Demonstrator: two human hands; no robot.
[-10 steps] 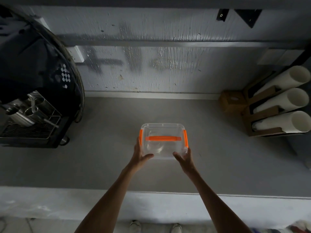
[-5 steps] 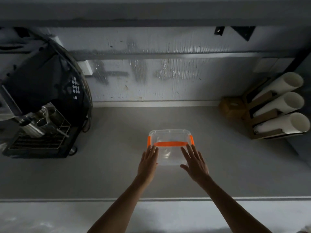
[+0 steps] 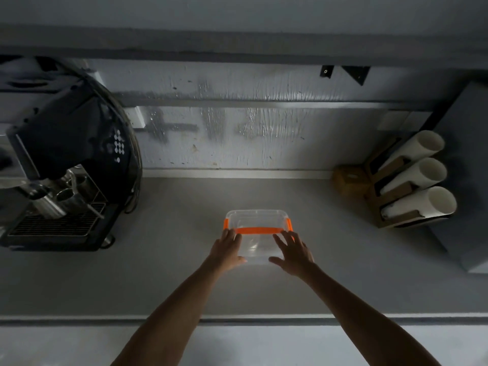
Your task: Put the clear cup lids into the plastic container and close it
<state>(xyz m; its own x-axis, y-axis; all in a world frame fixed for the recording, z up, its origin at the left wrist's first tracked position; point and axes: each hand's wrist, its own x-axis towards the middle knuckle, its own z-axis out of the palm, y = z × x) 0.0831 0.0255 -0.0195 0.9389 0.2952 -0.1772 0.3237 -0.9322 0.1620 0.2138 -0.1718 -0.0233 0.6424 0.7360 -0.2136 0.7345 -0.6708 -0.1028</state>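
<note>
The clear plastic container (image 3: 257, 220) stands on the grey counter (image 3: 169, 273) with its lid on; an orange handle (image 3: 257, 230) crosses the top and an orange clip sits at each side. A faint round clear shape (image 3: 254, 246) shows through the lid; I cannot tell whether it is a cup lid. My left hand (image 3: 227, 251) lies flat on the near left part of the lid, fingers spread, thumb at the near edge. My right hand (image 3: 293, 253) lies the same way on the near right part. Neither hand is wrapped around anything.
A black coffee machine (image 3: 66, 165) with a metal drip tray fills the left of the counter. At the right, three stacks of white paper cups (image 3: 420, 175) lie in a cardboard holder beside a small brown box (image 3: 348, 179). The counter's front edge runs below my forearms.
My hands moved from gripping the container's near corners to lying flat on its lid. The view tilted up, so the container now appears farther from the counter's front edge.
</note>
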